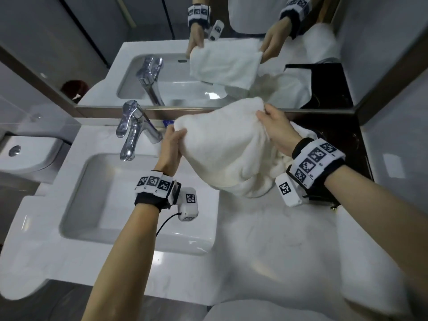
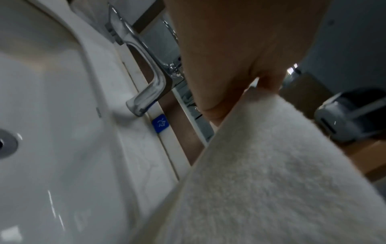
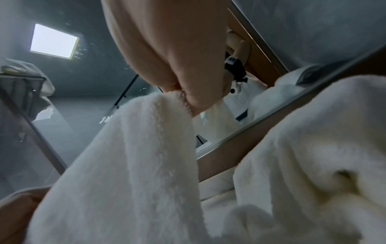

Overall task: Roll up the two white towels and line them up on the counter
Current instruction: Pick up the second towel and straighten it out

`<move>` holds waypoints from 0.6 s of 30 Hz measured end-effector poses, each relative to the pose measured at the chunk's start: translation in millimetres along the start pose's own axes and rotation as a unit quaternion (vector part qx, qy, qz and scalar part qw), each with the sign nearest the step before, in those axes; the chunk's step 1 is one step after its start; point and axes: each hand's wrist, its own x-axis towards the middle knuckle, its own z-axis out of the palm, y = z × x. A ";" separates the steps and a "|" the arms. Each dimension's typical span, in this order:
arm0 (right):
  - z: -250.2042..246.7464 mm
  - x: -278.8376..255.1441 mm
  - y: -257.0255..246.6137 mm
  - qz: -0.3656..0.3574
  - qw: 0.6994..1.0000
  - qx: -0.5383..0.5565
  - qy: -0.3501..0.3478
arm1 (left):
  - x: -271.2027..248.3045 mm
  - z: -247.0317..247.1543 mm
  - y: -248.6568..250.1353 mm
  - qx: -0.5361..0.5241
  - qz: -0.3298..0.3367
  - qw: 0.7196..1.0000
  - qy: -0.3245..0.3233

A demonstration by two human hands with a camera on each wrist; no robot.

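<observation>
While the white towel (image 1: 222,147) is hanging in the air just right of the chrome tap (image 1: 133,128), I am holding it up by its two top corners. My left hand (image 1: 171,144) is pinching the corner nearest the tap, thumb and fingers (image 2: 269,82) closing on the hem, as the left wrist view is showing. My right hand (image 1: 275,128) is gripping the far corner, on the side away from the tap, its fingers (image 3: 196,97) clamping a bunched edge of cloth. The towel is sagging between both hands, its lower end drooping onto the white worktop (image 1: 266,239). A second white towel (image 1: 296,137) is lying crumpled beyond my right wrist, further from the tap, against the mirror (image 1: 231,66). The basin (image 1: 111,200) is sitting directly below the tap.
</observation>
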 end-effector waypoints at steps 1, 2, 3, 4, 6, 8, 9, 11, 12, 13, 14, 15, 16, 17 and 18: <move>-1.1 -1.5 -2.7 -0.004 1.000 -0.003 0.005 | -0.5 1.2 3.2 -0.003 0.012 1.000 -0.008; -2.4 -2.7 -3.8 -0.002 1.000 -0.001 0.006 | -1.4 3.0 4.9 -0.012 0.017 1.000 -0.010; -3.7 -5.2 -3.8 0.008 1.000 0.005 0.000 | -2.7 5.3 4.9 -0.020 0.019 1.000 -0.011; -4.6 -8.3 -2.5 0.025 1.000 0.010 -0.013 | -4.0 8.0 2.9 -0.020 0.016 1.000 -0.014; -4.8 -15.0 3.1 0.061 0.997 -0.006 -0.051 | -9.5 15.3 -4.9 -0.005 0.001 1.000 -0.013; -4.4 -19.1 14.3 0.090 0.992 -0.054 -0.070 | -14.6 18.6 -17.1 0.004 -0.014 1.000 0.009; -4.4 -20.5 21.6 0.107 0.989 -0.087 -0.060 | -16.6 18.6 -23.4 0.008 -0.020 0.999 0.026; -6.3 -21.7 36.6 0.136 0.983 -0.125 -0.020 | -19.8 15.8 -34.3 0.006 -0.028 0.998 0.058; -7.7 -22.2 43.1 0.147 0.981 -0.127 0.000 | -20.2 13.3 -39.5 0.009 -0.034 0.997 0.074; -8.3 -23.4 47.7 0.153 0.980 -0.124 0.013 | -21.1 10.8 -43.8 0.015 -0.042 0.995 0.087; -7.9 -23.4 51.6 0.154 0.981 -0.116 0.022 | -21.9 8.2 -47.2 0.024 -0.052 0.994 0.096; -6.7 -23.4 54.2 0.150 0.983 -0.103 0.033 | -23.2 7.0 -49.5 0.029 -0.060 0.992 0.104; -5.0 -23.1 56.4 0.147 0.984 -0.085 0.044 | -23.6 5.8 -52.0 0.033 -0.067 0.991 0.111; -3.6 -23.3 57.9 0.149 0.985 -0.064 0.053 | -23.4 4.4 -55.5 0.040 -0.078 0.990 0.112; -2.5 -23.6 60.2 0.158 0.985 -0.049 0.057 | -22.7 3.5 -59.6 0.050 -0.097 0.988 0.106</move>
